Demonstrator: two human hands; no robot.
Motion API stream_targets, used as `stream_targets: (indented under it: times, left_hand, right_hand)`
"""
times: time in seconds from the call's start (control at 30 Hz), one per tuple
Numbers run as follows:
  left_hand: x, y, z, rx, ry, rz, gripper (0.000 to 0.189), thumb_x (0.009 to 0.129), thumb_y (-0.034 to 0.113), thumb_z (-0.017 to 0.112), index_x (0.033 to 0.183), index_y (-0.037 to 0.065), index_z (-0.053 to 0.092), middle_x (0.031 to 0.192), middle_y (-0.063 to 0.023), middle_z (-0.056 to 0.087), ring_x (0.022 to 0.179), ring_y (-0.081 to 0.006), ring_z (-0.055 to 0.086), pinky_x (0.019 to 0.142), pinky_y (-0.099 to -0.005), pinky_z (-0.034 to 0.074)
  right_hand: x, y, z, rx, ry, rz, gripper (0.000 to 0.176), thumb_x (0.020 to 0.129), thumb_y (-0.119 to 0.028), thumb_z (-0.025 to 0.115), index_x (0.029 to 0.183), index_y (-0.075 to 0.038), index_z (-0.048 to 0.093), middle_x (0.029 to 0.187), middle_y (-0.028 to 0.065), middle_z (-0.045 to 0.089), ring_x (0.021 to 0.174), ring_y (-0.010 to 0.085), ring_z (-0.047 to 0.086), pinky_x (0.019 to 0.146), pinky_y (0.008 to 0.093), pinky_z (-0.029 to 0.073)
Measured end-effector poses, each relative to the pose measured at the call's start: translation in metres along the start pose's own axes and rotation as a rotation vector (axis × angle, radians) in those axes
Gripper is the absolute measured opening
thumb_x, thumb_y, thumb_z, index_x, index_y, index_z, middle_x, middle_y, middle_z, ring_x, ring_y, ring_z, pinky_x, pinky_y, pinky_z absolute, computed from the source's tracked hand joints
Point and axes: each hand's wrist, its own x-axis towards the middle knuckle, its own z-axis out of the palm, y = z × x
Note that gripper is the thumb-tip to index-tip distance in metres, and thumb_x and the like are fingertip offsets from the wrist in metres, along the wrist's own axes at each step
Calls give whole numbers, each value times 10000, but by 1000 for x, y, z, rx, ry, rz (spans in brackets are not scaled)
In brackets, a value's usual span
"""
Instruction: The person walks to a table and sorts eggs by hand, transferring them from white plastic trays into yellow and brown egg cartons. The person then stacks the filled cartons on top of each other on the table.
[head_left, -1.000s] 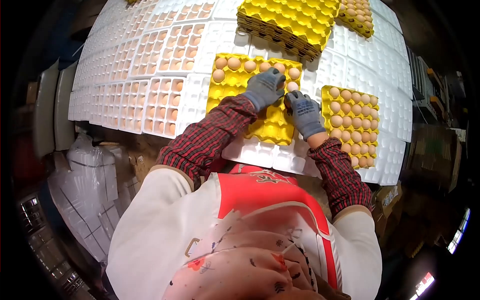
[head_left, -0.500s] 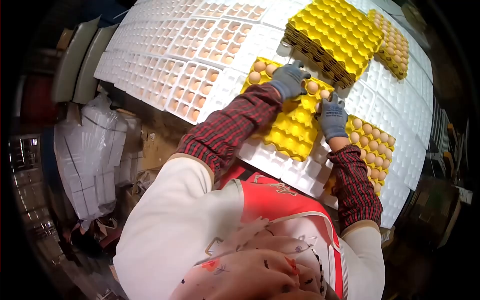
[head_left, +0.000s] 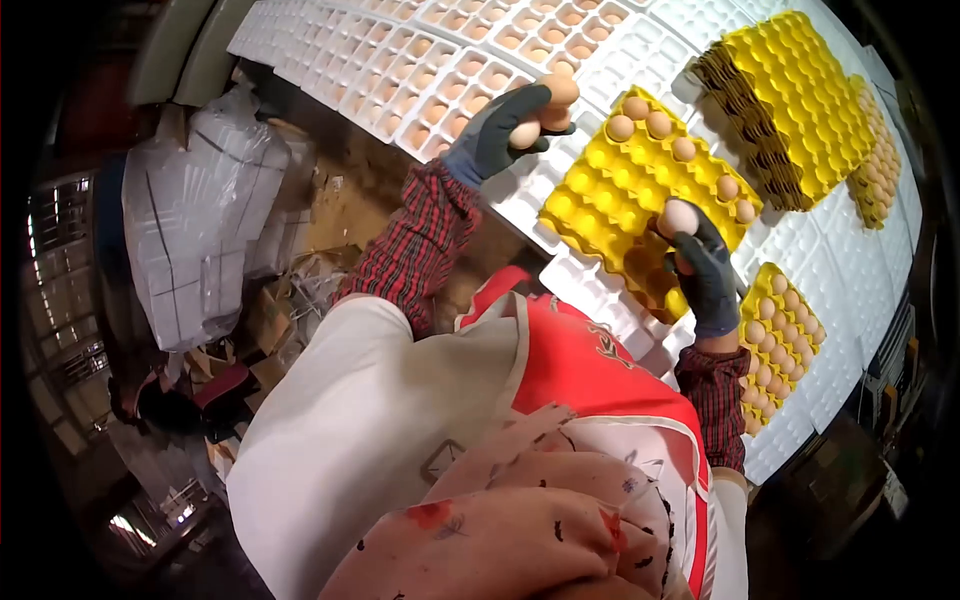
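Note:
My left hand (head_left: 484, 138), in a dark grey glove, is closed around several brown eggs (head_left: 559, 90). It is raised over the edge between a white tray of eggs (head_left: 470, 88) and a yellow egg tray (head_left: 600, 185). My right hand (head_left: 710, 275), gloved too, grips a pale egg (head_left: 679, 217) above the near right part of that yellow tray. A second egg shows partly between its fingers. Several eggs (head_left: 658, 125) sit in the yellow tray's far cups, while many other cups hold nothing.
A tall stack of yellow trays (head_left: 800, 100) stands at the back right. Behind it is a filled yellow tray (head_left: 875, 160), and another filled one (head_left: 780, 340) lies right of my right arm. White trays (head_left: 840, 270) cover the table. Plastic-wrapped white stacks (head_left: 195, 220) stand left.
Both hands have lifted off the yellow tray's far row with eggs in them. My left hand moved left toward the white trays; my right hand came nearer. The view shifted left.

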Motion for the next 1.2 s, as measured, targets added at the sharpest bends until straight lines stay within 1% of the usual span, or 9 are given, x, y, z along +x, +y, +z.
stream_targets:
  times: [0.1, 0.17, 0.33, 0.5, 0.6, 0.7, 0.93, 1.13, 1.2]
  left_hand:
    - [-46, 33, -38, 325, 163, -666, 456, 856, 352, 773, 1180, 42, 690, 1064, -67, 707, 954, -162, 671, 801, -320, 546]
    - [-85, 7, -44, 1027, 14, -311, 472, 771, 353, 828, 1149, 102, 700, 1105, -109, 679, 1006, -245, 649, 898, -380, 528]
    - [-84, -20, -22, 1443, -50, -345, 456, 834, 295, 683, 1275, 194, 625, 1232, -84, 605, 1082, -278, 622, 887, -421, 525]
    - [-59, -34, -22, 985, 111, -115, 430, 871, 231, 641, 1297, 183, 607, 1298, -84, 590, 1152, -265, 605, 938, -423, 516]
    - [-52, -64, -27, 1395, -139, 60, 426, 877, 178, 656, 1292, 99, 604, 1307, -118, 602, 1138, -320, 615, 939, -401, 525]
    - [-28, -44, -30, 847, 67, -102, 385, 893, 165, 648, 1269, 82, 624, 1305, -142, 609, 1182, -336, 588, 995, -422, 488]
    - [34, -96, -21, 1301, -74, 167, 524, 936, 313, 628, 1416, 138, 511, 1470, -142, 463, 1394, -391, 354, 1167, -567, 222]
    - [84, -68, 42, 1292, -429, 207, 481, 797, 180, 673, 1263, 146, 562, 1185, -90, 599, 1047, -284, 592, 893, -437, 494]
    - [95, -64, 45, 1309, -526, 164, 473, 795, 180, 674, 1251, 142, 557, 1168, -97, 602, 994, -292, 607, 855, -438, 508]
  right_hand:
    - [28, 15, 77, -940, -296, -487, 391, 828, -72, 663, 1218, -79, 631, 1317, 119, 576, 1196, 310, 598, 899, 417, 535]
    - [44, 18, 128, -1306, -349, -515, 384, 779, -109, 704, 1154, -57, 640, 1316, 145, 552, 1176, 334, 583, 908, 441, 533]
    - [138, 76, 187, -2207, -411, -174, 298, 882, -167, 578, 1148, -61, 659, 1199, 158, 567, 1026, 339, 603, 795, 471, 556]
    - [160, 36, 161, -1804, -93, -370, 177, 863, -205, 621, 1001, -104, 667, 1132, 105, 609, 1022, 320, 632, 844, 454, 533]
    - [178, 53, 132, -1885, -35, -752, 417, 867, -216, 618, 1271, -121, 579, 1297, 135, 585, 1257, 350, 513, 1092, 477, 355]
    - [158, 29, 125, -1719, -36, -805, 432, 883, -219, 609, 1304, -124, 581, 1365, 141, 555, 1317, 343, 463, 1118, 483, 312]
    - [80, 10, 30, -1278, 596, -606, 354, 847, -169, 710, 1191, -102, 663, 1174, 140, 654, 1042, 358, 617, 925, 451, 485]
    - [119, -19, -4, -1727, 552, -488, 550, 785, -197, 731, 1317, -165, 598, 1319, 53, 611, 1319, 315, 468, 1178, 528, 228]
    - [125, -18, -8, -1710, 533, -526, 551, 761, -185, 749, 1293, -158, 606, 1250, 65, 643, 1289, 310, 495, 1158, 535, 269]
